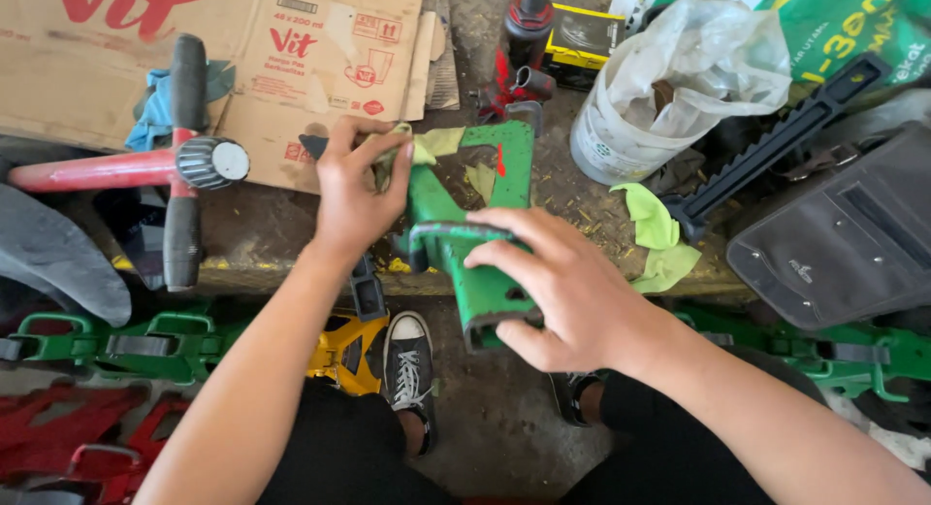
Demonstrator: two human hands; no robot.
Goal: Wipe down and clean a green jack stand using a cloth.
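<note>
Left hand (354, 190) is pinching a small yellowish rag (419, 148) against the upper end of a green metal bracket (475, 224), fingers closed together on the cloth. Right hand (562, 287) is lying over the bracket's lower end, fingers half curled and spread across it, clamping it down more than gripping around it.

The bracket is sitting tilted, running from the near edge of the dirty bench (262, 233) back toward its middle, with the lower end hanging out over that edge.

Counting stuff: one bracket in hand, two rags (the one being used plus a lime-green one (655, 233) lying just right of the bracket), one white bucket (621, 127) lined with a plastic bag further back right, one red tool with black handles (179, 161) at the left, one flattened cardboard box (223, 59) along the back left, one black bag (844, 243) at the right edge.

Below the near edge, more green frames (136, 345) are lying on the floor, and two black sneakers (407, 364) are showing.

Open room is pretty tight: only the bare strip of bench between the red tool and the bracket, plus a small patch right behind the bracket.
</note>
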